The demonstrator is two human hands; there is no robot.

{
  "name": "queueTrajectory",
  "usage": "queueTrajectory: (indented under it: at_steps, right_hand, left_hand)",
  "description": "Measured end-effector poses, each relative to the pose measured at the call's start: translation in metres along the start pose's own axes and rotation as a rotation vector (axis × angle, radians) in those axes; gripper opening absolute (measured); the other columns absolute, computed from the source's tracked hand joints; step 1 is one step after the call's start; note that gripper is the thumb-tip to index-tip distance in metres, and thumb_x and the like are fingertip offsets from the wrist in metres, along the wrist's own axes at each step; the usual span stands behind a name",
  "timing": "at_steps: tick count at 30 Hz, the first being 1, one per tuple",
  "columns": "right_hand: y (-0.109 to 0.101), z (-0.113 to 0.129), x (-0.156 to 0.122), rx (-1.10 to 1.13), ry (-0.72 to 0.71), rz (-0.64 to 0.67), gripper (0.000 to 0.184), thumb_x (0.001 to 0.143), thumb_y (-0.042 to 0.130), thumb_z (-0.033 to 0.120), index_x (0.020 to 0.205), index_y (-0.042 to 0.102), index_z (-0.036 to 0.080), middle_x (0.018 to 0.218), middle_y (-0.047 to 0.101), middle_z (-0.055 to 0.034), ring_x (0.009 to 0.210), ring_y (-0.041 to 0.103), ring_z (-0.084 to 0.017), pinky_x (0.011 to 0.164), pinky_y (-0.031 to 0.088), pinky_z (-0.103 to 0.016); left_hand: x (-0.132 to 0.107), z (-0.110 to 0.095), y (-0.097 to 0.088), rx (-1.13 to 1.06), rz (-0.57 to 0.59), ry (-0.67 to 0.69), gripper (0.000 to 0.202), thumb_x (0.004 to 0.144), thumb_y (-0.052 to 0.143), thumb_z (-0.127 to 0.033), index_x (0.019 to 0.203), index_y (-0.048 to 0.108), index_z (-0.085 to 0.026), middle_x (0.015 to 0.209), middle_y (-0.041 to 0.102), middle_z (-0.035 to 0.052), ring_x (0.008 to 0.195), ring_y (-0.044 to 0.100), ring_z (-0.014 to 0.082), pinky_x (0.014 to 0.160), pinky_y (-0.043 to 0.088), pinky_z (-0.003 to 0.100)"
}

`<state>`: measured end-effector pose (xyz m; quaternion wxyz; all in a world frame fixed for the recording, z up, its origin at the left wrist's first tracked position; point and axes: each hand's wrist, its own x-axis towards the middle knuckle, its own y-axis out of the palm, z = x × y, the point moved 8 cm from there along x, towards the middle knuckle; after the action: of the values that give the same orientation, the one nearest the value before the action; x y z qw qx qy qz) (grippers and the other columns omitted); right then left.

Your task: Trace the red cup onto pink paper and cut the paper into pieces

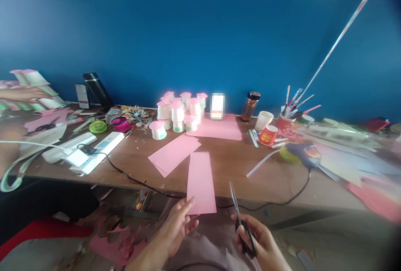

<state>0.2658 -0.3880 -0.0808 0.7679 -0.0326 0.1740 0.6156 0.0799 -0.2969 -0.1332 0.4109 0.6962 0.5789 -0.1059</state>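
Observation:
My left hand point(180, 223) pinches the near left corner of a pink paper strip point(202, 179), thumb on top and fingers beneath. The strip reaches over the table's front edge. In my right hand point(255, 235) are black-handled scissors point(239, 216), their blades pointing up and away, apart from the paper. The blades look nearly closed. Beyond the strip lie more pink paper pieces point(172, 154), overlapping at an angle. Several white paper cups with pink tops point(177, 114) stand grouped behind them, some stacked.
A larger pink sheet point(219, 128) lies at the back. Power strips point(97, 154) and a black cable point(125, 174) are at left. A brown jar point(249, 107), a red cup point(268, 135) and a glue gun point(300, 154) stand or lie right. Another person's hand point(28, 93) shows far left.

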Motion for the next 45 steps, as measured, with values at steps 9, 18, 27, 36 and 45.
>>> queueTrajectory:
  at_steps: [9, 18, 27, 36, 45]
  right_hand:
    - [0.001, -0.015, 0.015, 0.052, -0.002, -0.074, 0.051, 0.07, 0.071, 0.052, 0.101, 0.059, 0.014, 0.065, 0.062, -0.0023, 0.055, 0.054, -0.012, 0.05, 0.04, -0.022]
    - [0.003, -0.015, 0.04, 0.087, -0.058, -0.254, 0.05, 0.059, 0.081, 0.042, 0.093, 0.06, 0.013, 0.068, 0.064, -0.0017, 0.06, 0.055, -0.012, 0.055, 0.042, -0.022]
    - [0.006, -0.021, 0.042, 0.067, -0.028, -0.252, 0.049, 0.065, 0.076, 0.044, 0.098, 0.055, 0.014, 0.063, 0.06, 0.0011, 0.057, 0.051, -0.011, 0.056, 0.041, -0.024]
    - [0.017, -0.024, 0.028, 0.042, 0.072, -0.081, 0.056, 0.062, 0.076, 0.052, 0.098, 0.054, 0.015, 0.06, 0.055, 0.0033, 0.053, 0.046, -0.009, 0.049, 0.035, -0.021]
    - [0.017, -0.031, 0.017, -0.01, 0.077, 0.002, 0.049, 0.066, 0.074, 0.049, 0.098, 0.057, 0.016, 0.061, 0.053, 0.0024, 0.055, 0.047, -0.011, 0.053, 0.041, -0.023]
  left_hand:
    - [-0.008, 0.002, 0.008, 0.26, 0.115, 0.021, 0.028, 0.07, 0.068, -0.03, 0.094, 0.061, -0.018, 0.072, 0.062, -0.0012, 0.057, 0.053, 0.0078, 0.05, 0.038, 0.017]
    - [-0.015, 0.013, -0.003, 0.545, 0.239, -0.027, 0.027, 0.072, 0.064, -0.033, 0.092, 0.059, -0.014, 0.072, 0.059, -0.001, 0.058, 0.048, 0.0089, 0.05, 0.035, 0.019]
    - [-0.009, -0.007, 0.0, 0.53, 0.181, 0.025, 0.033, 0.072, 0.066, -0.033, 0.098, 0.061, -0.014, 0.085, 0.067, 0.0044, 0.078, 0.061, 0.0177, 0.065, 0.046, 0.025]
    - [-0.004, -0.035, -0.011, 0.073, -0.051, 0.016, 0.037, 0.066, 0.075, -0.027, 0.098, 0.06, -0.015, 0.089, 0.068, 0.0063, 0.074, 0.064, 0.0169, 0.067, 0.053, 0.029]
    - [0.0, 0.0, -0.006, 0.085, -0.081, 0.051, 0.034, 0.066, 0.075, -0.033, 0.09, 0.061, -0.015, 0.075, 0.065, 0.0017, 0.063, 0.06, 0.0125, 0.055, 0.051, 0.024]
